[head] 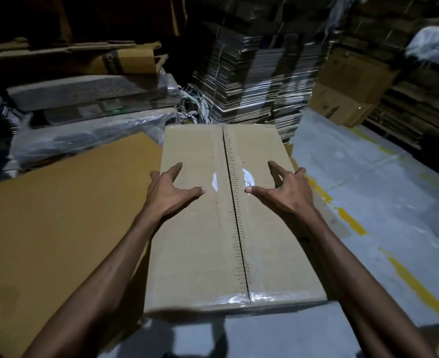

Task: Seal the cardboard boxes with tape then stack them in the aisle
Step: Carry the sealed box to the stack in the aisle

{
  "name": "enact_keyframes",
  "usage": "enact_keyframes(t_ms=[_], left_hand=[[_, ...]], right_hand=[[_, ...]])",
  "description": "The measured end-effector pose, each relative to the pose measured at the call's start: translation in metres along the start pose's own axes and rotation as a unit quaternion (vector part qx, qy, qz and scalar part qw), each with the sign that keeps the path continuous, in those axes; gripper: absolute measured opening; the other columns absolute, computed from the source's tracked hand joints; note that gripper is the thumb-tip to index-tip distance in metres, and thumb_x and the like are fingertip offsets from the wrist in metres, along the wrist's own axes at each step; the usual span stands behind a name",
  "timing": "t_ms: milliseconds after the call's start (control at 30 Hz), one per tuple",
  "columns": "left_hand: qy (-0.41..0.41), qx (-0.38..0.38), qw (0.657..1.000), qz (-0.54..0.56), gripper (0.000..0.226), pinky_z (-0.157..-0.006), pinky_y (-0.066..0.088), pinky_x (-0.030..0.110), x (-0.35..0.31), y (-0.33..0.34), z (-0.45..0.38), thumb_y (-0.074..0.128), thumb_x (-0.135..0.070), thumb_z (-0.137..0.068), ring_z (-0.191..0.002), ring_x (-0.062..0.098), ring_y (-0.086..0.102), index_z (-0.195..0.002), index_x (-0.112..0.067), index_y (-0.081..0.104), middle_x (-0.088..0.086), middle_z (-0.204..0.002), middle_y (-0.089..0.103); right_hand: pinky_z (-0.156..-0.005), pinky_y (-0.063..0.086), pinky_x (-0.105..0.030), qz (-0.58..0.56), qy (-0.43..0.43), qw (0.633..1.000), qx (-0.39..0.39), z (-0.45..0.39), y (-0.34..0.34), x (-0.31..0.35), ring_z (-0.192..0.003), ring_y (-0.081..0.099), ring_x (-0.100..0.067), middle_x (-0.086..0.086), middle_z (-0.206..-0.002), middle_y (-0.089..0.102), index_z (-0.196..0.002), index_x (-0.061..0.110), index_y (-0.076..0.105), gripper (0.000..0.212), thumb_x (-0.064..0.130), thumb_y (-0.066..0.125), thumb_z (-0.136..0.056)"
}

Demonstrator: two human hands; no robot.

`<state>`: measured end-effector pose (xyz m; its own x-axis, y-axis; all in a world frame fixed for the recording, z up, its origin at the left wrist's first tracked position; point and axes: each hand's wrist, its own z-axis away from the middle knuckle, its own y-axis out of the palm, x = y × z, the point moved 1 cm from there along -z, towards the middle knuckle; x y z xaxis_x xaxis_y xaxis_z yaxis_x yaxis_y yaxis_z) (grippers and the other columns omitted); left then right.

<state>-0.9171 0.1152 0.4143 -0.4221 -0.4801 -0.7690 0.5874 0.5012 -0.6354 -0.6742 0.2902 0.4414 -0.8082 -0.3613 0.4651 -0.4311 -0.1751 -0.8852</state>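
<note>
A closed cardboard box (200,244) lies in front of me, its two top flaps meeting in a centre seam covered with clear tape that wraps over the near edge. My left hand (170,188) rests on the left flap with fingers spread, its outer fingers reaching toward the box's left side. My right hand (281,187) rests on the right flap, fingers spread, the outer ones at the box's right edge. Neither hand holds anything. No tape roll is visible.
A large flat cardboard sheet (58,223) lies to the left of the box. Behind stand bundles of flattened cartons (259,81) and plastic-wrapped stacks (84,135). To the right runs a grey floor aisle (383,192) with a worn yellow line (350,220); more boxes (347,91) stand at back right.
</note>
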Motion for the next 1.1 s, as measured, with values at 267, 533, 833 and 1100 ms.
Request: enact_keyframes(t_ms=[267,533,833,1100], left_hand=[[-0.083,-0.089,0.993,-0.005,0.109,-0.107,0.044,0.038,-0.009,0.040,0.086,0.089,-0.065,-0.063,-0.133,0.031,0.051,-0.157,-0.036,0.041,0.007,-0.136,0.041],[-0.201,-0.200,0.959,0.001,0.111,-0.108,0.046,0.038,-0.007,0.064,0.226,0.087,-0.068,-0.060,-0.135,0.026,0.048,-0.156,-0.037,0.041,0.006,-0.133,0.045],[-0.294,-0.329,0.897,0.020,0.104,-0.111,0.039,0.039,0.010,0.054,0.408,0.087,-0.059,-0.069,-0.144,0.029,0.039,-0.157,-0.036,0.039,0.010,-0.146,0.047],[-0.401,-0.440,0.802,0.049,0.104,-0.115,0.041,0.046,0.043,0.073,0.595,0.086,-0.063,-0.066,-0.149,0.033,0.033,-0.155,-0.042,0.039,0.007,-0.152,0.030]], right_hand=[[-0.102,0.049,-0.049,-0.006,-0.115,0.991,0.066,0.006,-0.003,-0.049,-0.135,0.042,-0.044,-0.029,-0.132,0.050,-0.156,0.043,0.041,0.116,0.097,0.067,-0.056],[-0.102,0.049,-0.046,-0.004,-0.222,0.961,0.163,0.054,0.000,-0.060,-0.134,0.045,-0.044,-0.028,-0.141,0.048,-0.155,0.047,0.040,0.123,0.103,0.062,-0.048],[-0.093,0.049,-0.043,0.001,-0.374,0.900,0.223,0.169,0.022,-0.022,-0.122,0.049,-0.041,-0.021,-0.123,0.051,-0.156,0.049,0.038,0.124,0.105,0.061,-0.047],[-0.103,0.051,-0.049,0.010,-0.496,0.817,0.294,0.320,0.052,0.005,-0.128,0.048,-0.042,-0.017,-0.132,0.042,-0.154,0.055,0.033,0.123,0.105,0.061,-0.045]])
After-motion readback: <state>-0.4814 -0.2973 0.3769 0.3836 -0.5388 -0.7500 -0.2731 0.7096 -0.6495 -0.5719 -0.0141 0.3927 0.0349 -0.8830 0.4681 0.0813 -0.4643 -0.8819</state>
